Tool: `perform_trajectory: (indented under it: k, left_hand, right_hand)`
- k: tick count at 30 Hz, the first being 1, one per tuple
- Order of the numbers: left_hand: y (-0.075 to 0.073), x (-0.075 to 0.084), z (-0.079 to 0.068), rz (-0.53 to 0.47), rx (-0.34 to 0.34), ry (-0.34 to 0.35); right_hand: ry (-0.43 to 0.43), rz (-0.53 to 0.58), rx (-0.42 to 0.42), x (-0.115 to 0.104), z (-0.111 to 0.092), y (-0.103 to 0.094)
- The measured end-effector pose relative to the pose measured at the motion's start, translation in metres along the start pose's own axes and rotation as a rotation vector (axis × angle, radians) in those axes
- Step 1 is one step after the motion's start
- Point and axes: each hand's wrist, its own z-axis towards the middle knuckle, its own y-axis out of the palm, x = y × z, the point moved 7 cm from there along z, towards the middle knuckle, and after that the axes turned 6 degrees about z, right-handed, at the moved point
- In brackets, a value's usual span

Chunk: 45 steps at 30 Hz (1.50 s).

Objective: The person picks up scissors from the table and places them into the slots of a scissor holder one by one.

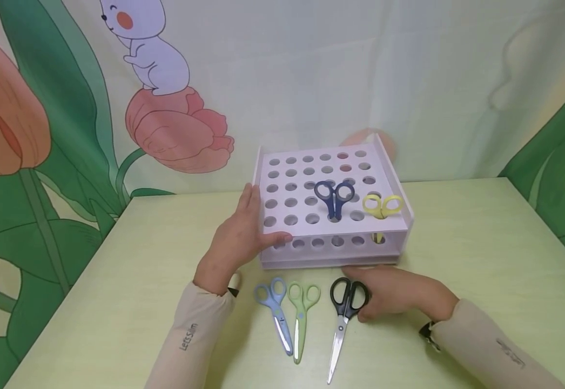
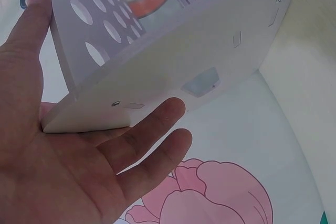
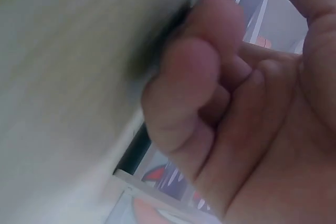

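A white rack [image 1: 299, 210] with rows of round holes stands at the back. My left hand [image 1: 241, 229] holds its left front corner, thumb over the front edge and fingers along the outer side wall [image 2: 173, 82]. Dark blue scissors [image 1: 334, 200] and yellow scissors [image 1: 382, 208] sit handles up in the rack's holes. In front of it, my right hand [image 1: 399, 292] is at the right handle loop of the black scissors [image 1: 342, 324], which lie on the table. In the right wrist view, curled fingers [image 3: 189, 72] meet the table; I cannot tell whether they grip the handle.
Blue scissors [image 1: 276, 316] and light green scissors [image 1: 302, 319] lie left of the black pair, blades toward me. A printed cloth [image 1: 311, 70] hangs behind the pale green table [image 1: 467, 237], close at the rack's back.
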Motion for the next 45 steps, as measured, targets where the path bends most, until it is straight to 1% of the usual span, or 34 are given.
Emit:
perform_trajectory:
  k: [6, 12, 14, 18, 21, 25, 26, 29, 31, 33, 40, 45]
  left_hand:
    - [0.001, -0.001, 0.000, -0.001, -0.008, -0.003]
    - [0.000, -0.001, 0.000, 0.006, -0.007, 0.001]
    - [0.000, -0.001, 0.000, 0.009, -0.007, 0.000]
    - [0.000, -0.003, 0.001, 0.015, -0.003, -0.001]
    - [0.000, -0.003, 0.001, 0.012, -0.001, -0.004]
    - [0.001, -0.002, 0.002, 0.005, -0.004, -0.004]
    - [0.001, -0.002, 0.002, 0.005, -0.005, -0.005]
    - [0.000, -0.001, 0.002, 0.007, -0.004, -0.002]
    - [0.000, 0.000, 0.002, 0.011, -0.003, 0.000]
    - [0.000, 0.000, 0.002, 0.010, 0.000, 0.000]
    - [0.000, 0.000, 0.002, 0.007, 0.004, -0.001]
    - [0.000, -0.002, 0.001, 0.001, 0.009, 0.006]
  right_hand:
    - [0.005, 0.066, 0.009, 0.002, -0.002, -0.001]
    - [0.074, 0.098, 0.012, 0.004, -0.005, -0.003]
    - [0.084, 0.104, 0.014, 0.004, -0.005, -0.005]
    - [0.036, 0.152, 0.029, 0.005, -0.005, -0.009]
    - [-0.008, 0.256, 0.045, 0.006, -0.006, -0.015]
    - [-0.041, 0.437, 0.050, 0.007, -0.007, -0.020]
    - [-0.046, 0.489, 0.045, 0.007, -0.008, -0.021]
    - [-0.063, 0.698, 0.029, 0.004, -0.008, -0.025]
    - [-0.074, 0.805, 0.025, 0.001, -0.010, -0.027]
    - [-0.095, 0.877, 0.035, -0.002, -0.012, -0.031]
    - [-0.170, 0.925, 0.102, -0.015, -0.016, -0.042]
    - [-0.249, 0.898, 0.170, -0.027, -0.019, -0.057]
